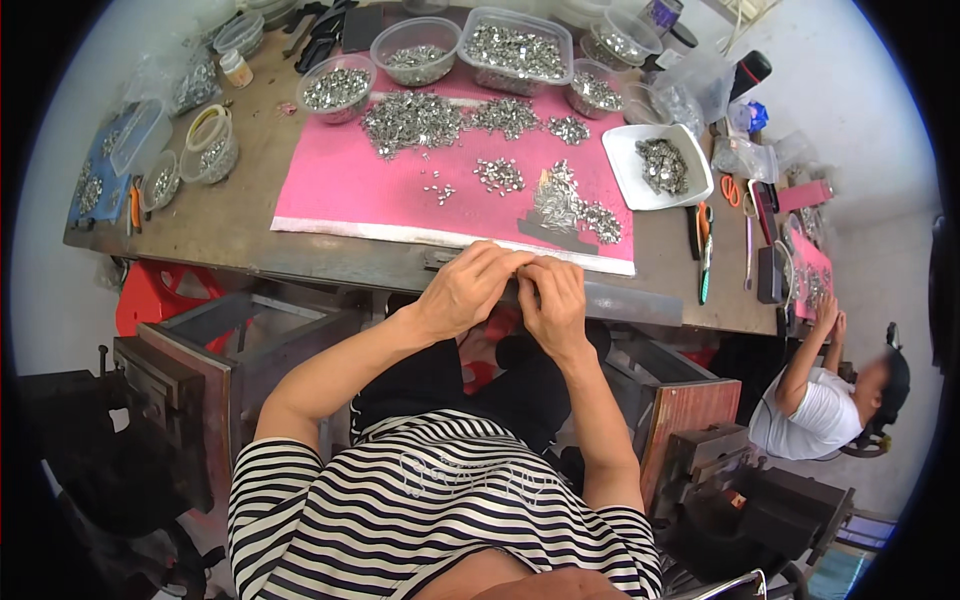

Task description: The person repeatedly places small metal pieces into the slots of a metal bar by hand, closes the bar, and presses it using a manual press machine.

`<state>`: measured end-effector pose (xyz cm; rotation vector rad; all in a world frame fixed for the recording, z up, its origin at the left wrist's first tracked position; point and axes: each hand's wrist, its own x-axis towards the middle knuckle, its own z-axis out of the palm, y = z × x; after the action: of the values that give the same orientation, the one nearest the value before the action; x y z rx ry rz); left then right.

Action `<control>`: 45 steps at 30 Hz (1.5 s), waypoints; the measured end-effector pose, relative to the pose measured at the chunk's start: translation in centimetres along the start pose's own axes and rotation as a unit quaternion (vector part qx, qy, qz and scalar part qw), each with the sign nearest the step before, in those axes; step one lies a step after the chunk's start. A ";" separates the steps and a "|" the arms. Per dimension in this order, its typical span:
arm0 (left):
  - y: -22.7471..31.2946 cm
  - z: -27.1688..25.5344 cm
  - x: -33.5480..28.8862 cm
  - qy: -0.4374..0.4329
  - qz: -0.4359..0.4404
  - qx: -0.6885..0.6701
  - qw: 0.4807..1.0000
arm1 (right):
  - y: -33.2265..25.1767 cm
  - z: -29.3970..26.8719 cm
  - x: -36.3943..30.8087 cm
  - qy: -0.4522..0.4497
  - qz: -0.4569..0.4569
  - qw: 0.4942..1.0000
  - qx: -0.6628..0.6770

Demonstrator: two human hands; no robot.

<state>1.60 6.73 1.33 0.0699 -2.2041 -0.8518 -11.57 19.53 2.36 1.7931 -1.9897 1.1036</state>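
Note:
My left hand and my right hand meet at the near edge of the table, fingertips pinched together over something too small to make out. Just beyond them lies a pink mat covered with heaps of small silver metal parts and a row of assembled pieces. A few loose parts lie scattered in the mat's middle.
Clear plastic tubs of metal parts line the back of the brown table. A white square dish of parts, scissors and a pen sit right. Another person in a white shirt works at the right. Metal machines stand below.

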 end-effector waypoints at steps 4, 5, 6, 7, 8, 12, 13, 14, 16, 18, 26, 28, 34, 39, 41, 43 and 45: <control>0.0 -0.1 -1.1 0.026 0.008 0.070 0.997 | 1.0 -0.9 0.8 0.001 0.062 0.995 0.072; 0.1 -0.1 -1.3 0.025 -0.003 0.097 0.995 | 1.8 -0.9 1.3 0.005 0.067 0.996 0.053; 0.2 0.0 -1.5 0.024 -0.015 0.123 0.992 | 2.8 -0.8 1.8 0.009 0.071 0.997 0.033; 0.3 0.2 -1.6 0.025 -0.014 0.122 0.992 | 3.7 -0.5 2.5 0.011 0.089 0.996 0.026; 0.3 0.4 -1.7 0.032 -0.017 0.128 0.991 | 4.5 -0.1 3.0 0.011 0.087 0.996 0.026; 0.1 1.1 -2.3 0.058 -0.024 0.120 0.991 | 6.4 1.3 4.8 -0.048 0.152 0.987 -0.002; 0.1 1.1 -2.3 0.058 -0.025 0.120 0.991 | 6.7 1.6 5.2 -0.082 0.171 0.982 -0.011; 0.0 1.1 -2.3 0.060 -0.026 0.117 0.991 | 7.0 1.8 5.4 -0.115 0.190 0.975 -0.021; 0.0 1.1 -2.3 0.062 -0.030 0.113 0.991 | 7.4 2.0 5.8 -0.139 0.213 0.967 -0.009; 0.1 1.1 -2.2 0.064 -0.025 0.117 0.991 | 7.5 2.1 6.0 -0.164 0.237 0.958 0.003; 0.1 1.3 -2.3 0.071 -0.042 0.107 0.991 | 5.1 0.2 5.3 -0.108 0.172 0.975 0.088; 0.1 1.4 -2.4 0.070 -0.047 0.106 0.991 | 3.6 -0.5 4.5 -0.086 0.202 0.966 0.139; 0.1 1.3 -2.4 0.073 -0.047 0.104 0.991 | 0.3 -0.4 1.1 -0.033 0.156 0.973 0.164; 0.3 1.4 -2.5 0.073 -0.048 0.097 0.991 | 0.3 1.4 -0.9 -0.017 0.225 0.936 0.269; 0.2 1.5 -2.5 0.076 -0.050 0.096 0.991 | 0.4 1.6 -1.1 -0.022 0.254 0.924 0.285; 0.1 1.5 -2.5 0.079 -0.050 0.096 0.991 | 0.5 1.7 -1.1 -0.018 0.251 0.927 0.280; 0.1 1.4 -2.5 0.085 -0.048 0.090 0.991 | 0.3 1.7 -0.9 -0.016 0.245 0.932 0.267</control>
<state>2.42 8.31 -0.89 0.3269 -2.1238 -0.6700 -11.10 19.03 0.52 1.5530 -2.3974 1.9369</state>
